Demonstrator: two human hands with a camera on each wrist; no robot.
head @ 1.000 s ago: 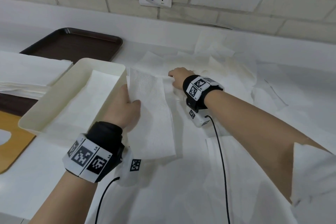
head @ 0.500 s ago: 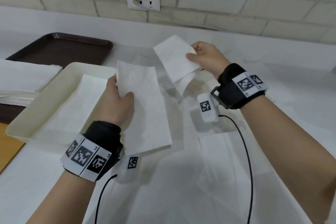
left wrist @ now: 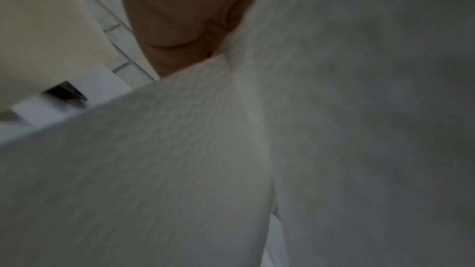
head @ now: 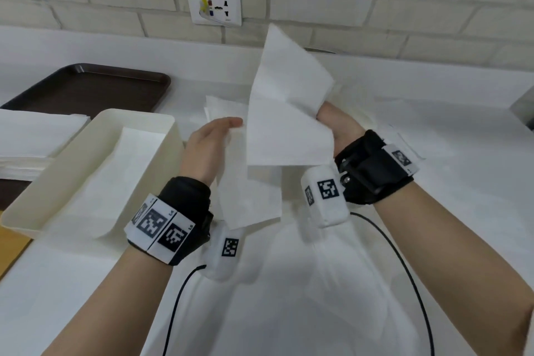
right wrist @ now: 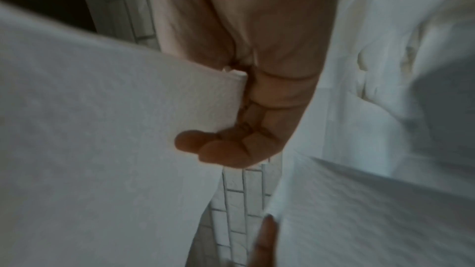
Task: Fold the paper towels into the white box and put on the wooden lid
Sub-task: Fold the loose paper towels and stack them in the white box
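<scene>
My left hand pinches a folded white paper towel that hangs down over the counter, just right of the white box. The left wrist view is filled by that towel below my left hand. My right hand grips the edge of a second paper towel, held upright and partly unfolded beside the first. In the right wrist view its fingers curl round that towel. A flat towel lies in the box. The wooden lid shows at the lower left edge.
A stack of paper towels sits left of the box, on a dark tray. A brown tray lies behind the box. Loose towels lie on the white counter behind my hands. A brick wall with a socket closes the back.
My right hand picked a towel off the far pile and lifted it toward me, upright next to the left hand's towel. My left hand kept its towel and moved right, away from the box.
</scene>
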